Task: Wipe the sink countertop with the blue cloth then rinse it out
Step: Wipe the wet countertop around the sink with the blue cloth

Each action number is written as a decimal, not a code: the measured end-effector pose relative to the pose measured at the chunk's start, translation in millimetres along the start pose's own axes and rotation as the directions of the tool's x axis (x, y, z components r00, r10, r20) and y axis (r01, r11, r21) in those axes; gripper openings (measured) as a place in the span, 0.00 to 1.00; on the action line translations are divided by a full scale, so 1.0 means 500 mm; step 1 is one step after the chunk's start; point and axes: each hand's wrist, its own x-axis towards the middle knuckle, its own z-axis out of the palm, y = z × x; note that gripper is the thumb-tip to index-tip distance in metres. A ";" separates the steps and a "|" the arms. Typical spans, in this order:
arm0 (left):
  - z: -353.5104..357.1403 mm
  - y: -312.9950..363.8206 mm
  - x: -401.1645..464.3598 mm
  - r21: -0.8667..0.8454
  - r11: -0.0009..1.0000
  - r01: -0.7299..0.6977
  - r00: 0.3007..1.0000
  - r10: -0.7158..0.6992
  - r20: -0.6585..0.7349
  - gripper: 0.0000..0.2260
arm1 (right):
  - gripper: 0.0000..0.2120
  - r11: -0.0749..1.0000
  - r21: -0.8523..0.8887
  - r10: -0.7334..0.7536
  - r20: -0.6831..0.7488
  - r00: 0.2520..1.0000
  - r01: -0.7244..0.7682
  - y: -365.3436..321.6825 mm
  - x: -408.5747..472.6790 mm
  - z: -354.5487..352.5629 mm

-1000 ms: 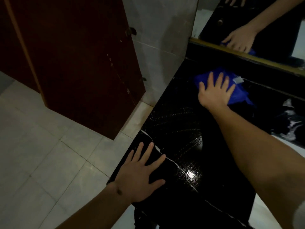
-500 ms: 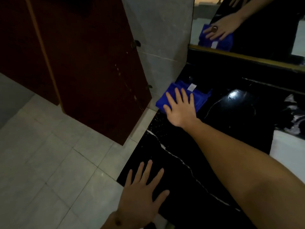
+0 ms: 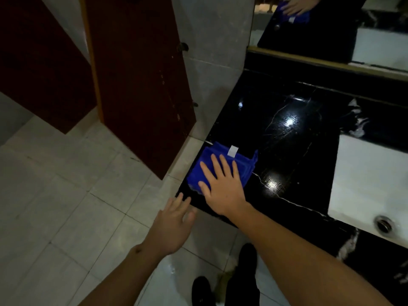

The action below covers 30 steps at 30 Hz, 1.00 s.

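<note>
A folded blue cloth (image 3: 241, 164) with a white tag lies at the front left corner of the glossy black countertop (image 3: 287, 138). My right hand (image 3: 220, 186) presses flat on the cloth with its fingers spread. My left hand (image 3: 174, 221) hovers open just off the counter's left front edge, its fingertips close to the corner. The white sink basin (image 3: 371, 184) with its metal drain (image 3: 383, 224) is set into the counter at the right.
A mirror (image 3: 331, 27) with a gold lower trim runs along the back and reflects the hand and cloth. Dark red stall partitions (image 3: 136, 85) stand to the left over a pale tiled floor (image 3: 55, 206). My black shoes (image 3: 247, 257) show below the counter edge.
My right hand has drawn the cloth from the back of the counter toward the front left corner. My left hand has come off the counter surface and now hangs beside the edge.
</note>
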 end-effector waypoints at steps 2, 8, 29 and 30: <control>-0.008 -0.006 0.001 -0.060 0.998 0.025 1.000 -0.025 0.007 0.29 | 0.30 1.000 0.001 0.011 0.010 1.000 -0.011 -0.016 -0.043 0.011; -0.024 0.030 0.024 0.030 0.988 -0.149 0.987 0.150 -0.062 0.29 | 0.29 0.999 -0.005 -0.044 0.057 0.997 0.044 -0.015 -0.121 0.026; 0.071 0.177 0.105 0.344 0.935 -0.082 0.987 0.123 -0.099 0.28 | 0.30 0.998 -0.068 -0.010 0.025 1.000 0.012 0.366 0.381 -0.124; 0.069 0.181 0.107 0.349 0.934 -0.078 0.987 0.123 -0.106 0.28 | 0.30 0.998 -0.062 0.010 0.014 1.000 -0.009 0.393 0.392 -0.134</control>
